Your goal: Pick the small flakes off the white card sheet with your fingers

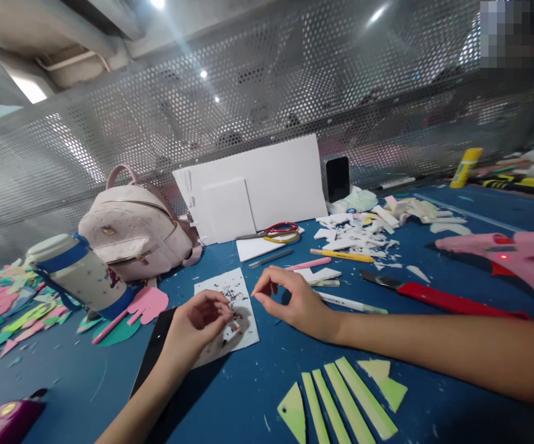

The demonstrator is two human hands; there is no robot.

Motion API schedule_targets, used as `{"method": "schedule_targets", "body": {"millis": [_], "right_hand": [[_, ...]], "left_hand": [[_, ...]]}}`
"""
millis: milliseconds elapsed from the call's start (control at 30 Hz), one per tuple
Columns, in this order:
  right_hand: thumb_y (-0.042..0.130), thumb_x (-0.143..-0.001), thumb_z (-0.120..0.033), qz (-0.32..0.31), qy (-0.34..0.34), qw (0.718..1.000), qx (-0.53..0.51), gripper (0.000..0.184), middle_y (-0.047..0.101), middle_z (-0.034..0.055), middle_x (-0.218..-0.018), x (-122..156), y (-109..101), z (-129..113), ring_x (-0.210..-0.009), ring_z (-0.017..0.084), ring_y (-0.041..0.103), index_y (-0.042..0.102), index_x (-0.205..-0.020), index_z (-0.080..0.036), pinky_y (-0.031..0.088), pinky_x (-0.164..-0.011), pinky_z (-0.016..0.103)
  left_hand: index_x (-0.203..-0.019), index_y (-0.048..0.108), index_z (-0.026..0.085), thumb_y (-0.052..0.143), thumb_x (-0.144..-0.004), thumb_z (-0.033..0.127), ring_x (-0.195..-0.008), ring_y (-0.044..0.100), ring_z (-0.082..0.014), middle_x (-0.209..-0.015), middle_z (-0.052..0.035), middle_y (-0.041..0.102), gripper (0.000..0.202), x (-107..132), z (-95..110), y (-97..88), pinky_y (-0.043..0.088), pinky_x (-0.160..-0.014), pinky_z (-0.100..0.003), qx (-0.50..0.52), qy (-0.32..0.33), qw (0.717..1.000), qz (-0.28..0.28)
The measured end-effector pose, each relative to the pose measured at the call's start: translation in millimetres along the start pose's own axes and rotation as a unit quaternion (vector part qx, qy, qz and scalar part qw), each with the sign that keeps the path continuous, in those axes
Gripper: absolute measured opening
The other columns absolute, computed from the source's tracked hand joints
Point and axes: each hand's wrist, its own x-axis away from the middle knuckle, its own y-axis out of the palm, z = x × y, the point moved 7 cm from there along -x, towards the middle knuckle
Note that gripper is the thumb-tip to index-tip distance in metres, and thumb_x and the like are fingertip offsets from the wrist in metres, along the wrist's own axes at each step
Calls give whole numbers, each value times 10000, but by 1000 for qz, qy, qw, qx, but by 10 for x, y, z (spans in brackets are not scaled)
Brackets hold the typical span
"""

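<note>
My left hand (198,325) is over a white sheet (247,336) scattered with tiny dark and coloured bits. Its thumb and fingers come together around a small dark bit I cannot make out. To the right of the sheet is my right hand (301,303), thumb and forefinger pinched; whatever they hold, if anything, is too small to tell. A black flat object (158,336) lies partly under my left wrist. Pale green foam strips (348,401) and green offcuts (390,382) lie below my right forearm. Behind the right hand are a pink pen (311,264) and a white marker (350,302).
A red cutter knife (456,299) and a pink glue gun (502,246) lie right. White scraps (354,234), scissors (276,233) and a white board (285,179) are behind. Left are a bottle (79,274), backpack (132,228), coloured scraps (12,308) and a purple object (10,422).
</note>
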Motion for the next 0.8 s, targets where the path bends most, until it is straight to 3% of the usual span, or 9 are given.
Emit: {"method": "schedule_targets", "body": {"millis": [333,800], "right_hand": [[545,-921,-194,39,-25,998,-51,98,530,11,-776,39,-45,-41,-701,144,500,569,-826,-191,423,-654,284],[544,-919,-185,48,-12,997,-52,94,529,7,-779,33,-64,-32,-702,142,488,563,-828,-192,409,-652,281]], "left_hand": [[-884,647,160,853,-678,227,-630,610,-96,-705,-1,674,300,10,-216,-44,519,-636,-192,197,-90,975,40],[-850,670,157,882,-639,207,-612,610,-79,-670,7,685,304,15,-220,-38,492,-608,-153,253,-82,963,41]]}}
